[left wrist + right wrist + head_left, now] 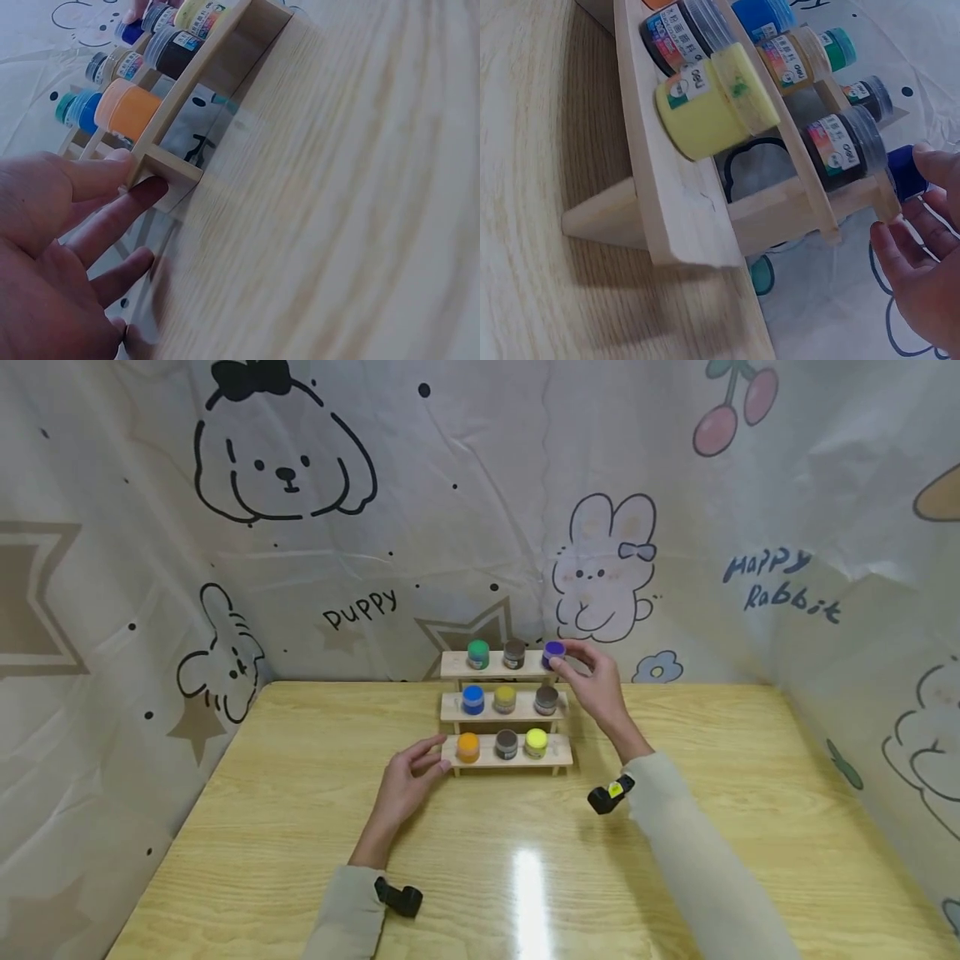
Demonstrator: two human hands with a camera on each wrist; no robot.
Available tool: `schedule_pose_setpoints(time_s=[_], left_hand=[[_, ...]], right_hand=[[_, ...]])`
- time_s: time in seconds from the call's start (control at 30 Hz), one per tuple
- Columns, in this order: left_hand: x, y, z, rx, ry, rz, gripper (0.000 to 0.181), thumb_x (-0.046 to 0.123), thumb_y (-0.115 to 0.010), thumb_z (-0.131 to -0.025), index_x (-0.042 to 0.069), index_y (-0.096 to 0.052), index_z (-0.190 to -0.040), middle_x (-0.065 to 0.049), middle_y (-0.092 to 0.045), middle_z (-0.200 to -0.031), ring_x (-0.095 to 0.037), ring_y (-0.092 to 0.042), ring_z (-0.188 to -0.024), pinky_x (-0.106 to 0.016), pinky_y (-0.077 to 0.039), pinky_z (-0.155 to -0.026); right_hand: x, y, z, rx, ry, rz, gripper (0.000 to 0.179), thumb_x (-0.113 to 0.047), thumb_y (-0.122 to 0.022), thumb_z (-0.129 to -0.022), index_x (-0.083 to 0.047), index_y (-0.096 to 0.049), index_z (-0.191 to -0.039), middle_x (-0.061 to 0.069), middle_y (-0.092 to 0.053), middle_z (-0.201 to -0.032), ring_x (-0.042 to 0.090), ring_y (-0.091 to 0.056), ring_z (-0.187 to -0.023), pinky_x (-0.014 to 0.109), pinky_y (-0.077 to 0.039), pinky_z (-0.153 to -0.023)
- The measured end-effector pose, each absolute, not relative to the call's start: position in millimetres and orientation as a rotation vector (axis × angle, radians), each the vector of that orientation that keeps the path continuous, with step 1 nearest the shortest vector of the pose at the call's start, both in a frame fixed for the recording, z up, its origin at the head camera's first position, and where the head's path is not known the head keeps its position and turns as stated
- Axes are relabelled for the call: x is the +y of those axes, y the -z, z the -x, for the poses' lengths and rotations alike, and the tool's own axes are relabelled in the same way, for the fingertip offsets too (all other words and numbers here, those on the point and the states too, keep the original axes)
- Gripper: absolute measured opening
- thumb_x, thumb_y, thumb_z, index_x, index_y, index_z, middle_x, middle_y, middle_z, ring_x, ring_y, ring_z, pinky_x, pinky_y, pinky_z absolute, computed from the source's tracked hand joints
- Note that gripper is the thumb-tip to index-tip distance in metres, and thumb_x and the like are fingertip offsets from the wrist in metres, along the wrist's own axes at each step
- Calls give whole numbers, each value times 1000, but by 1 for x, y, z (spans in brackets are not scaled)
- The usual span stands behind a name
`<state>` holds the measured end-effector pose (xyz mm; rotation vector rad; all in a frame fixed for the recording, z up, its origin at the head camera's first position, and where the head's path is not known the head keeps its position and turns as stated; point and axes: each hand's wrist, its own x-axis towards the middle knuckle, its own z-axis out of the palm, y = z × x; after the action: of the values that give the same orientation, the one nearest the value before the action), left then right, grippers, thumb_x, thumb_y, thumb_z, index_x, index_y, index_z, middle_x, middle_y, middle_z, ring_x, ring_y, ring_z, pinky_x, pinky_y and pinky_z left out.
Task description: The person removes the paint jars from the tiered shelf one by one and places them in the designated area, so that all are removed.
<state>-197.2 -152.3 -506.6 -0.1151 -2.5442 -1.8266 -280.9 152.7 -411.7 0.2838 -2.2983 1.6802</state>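
A three-tier wooden stand (557,754) holds several small paint jars. On the top tier's right end, my right hand (597,683) grips a purple paint jar (553,652) between thumb and fingers; the right wrist view shows this jar (907,174) partly covered by the thumb. My left hand (407,781) pinches the left end of the bottom tier, with thumb and index finger at its corner in the left wrist view. Nearest to it stands an orange paint jar (468,747). A yellow paint jar (705,105) is on the same tier's right side.
Green (477,654) and dark (513,653) jars share the top tier. The middle one bears blue (473,699), ochre (505,698) and dark (546,699) jars. Another dark jar (506,744) sits below. A printed curtain (465,552) hangs behind the wooden table (300,760).
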Motion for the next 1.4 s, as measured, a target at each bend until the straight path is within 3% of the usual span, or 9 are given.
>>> schedule_pose_setpoints(time_s=[0.17,0.53,0.77,1.03,1.4], left_hand=[[-153,507,196,-2534,1847,109,46,11,-74,-96,11,-63,-141,-16,-73,-120,-31,-67,-117,-53,-41,-113],[-152,508,196,-2549,1819,132,46,12,-73,-97,10,-63,-142,-16,-73,-121,-29,-68,-116,-53,-43,-111],[-154,510,195,-2548,1789,125,45,13,-73,-97,10,-64,-141,-12,-70,-128,-27,-68,-117,-52,-41,-113],[-152,511,198,-2456,1863,165,40,11,-74,-96,5,-67,-135,-14,-66,-135,-31,-63,-123,-49,-43,-112],[-149,510,197,-2404,1888,158,41,7,-75,-95,0,-66,-134,-19,-63,-137,-34,-58,-129,-48,-41,-114]], right_hand=[[169,431,293,-2260,-1687,-303,41,-24,-74,-98,-2,-65,-131,15,-66,-130,29,-60,-125,43,-48,-109],[186,412,246,-2247,-1672,-224,37,-6,-71,-97,11,-61,-128,26,-64,-125,17,-63,-108,28,-53,-99],[207,441,246,-2220,-1672,-143,38,-14,-76,-95,5,-64,-126,19,-66,-124,10,-63,-107,24,-53,-98],[221,463,245,-2158,-1733,-72,43,-15,-77,-94,3,-65,-131,22,-66,-126,8,-64,-103,13,-53,-89],[224,490,249,-2225,-1788,34,43,-14,-77,-94,7,-63,-129,23,-65,-126,9,-63,-103,13,-53,-88]])
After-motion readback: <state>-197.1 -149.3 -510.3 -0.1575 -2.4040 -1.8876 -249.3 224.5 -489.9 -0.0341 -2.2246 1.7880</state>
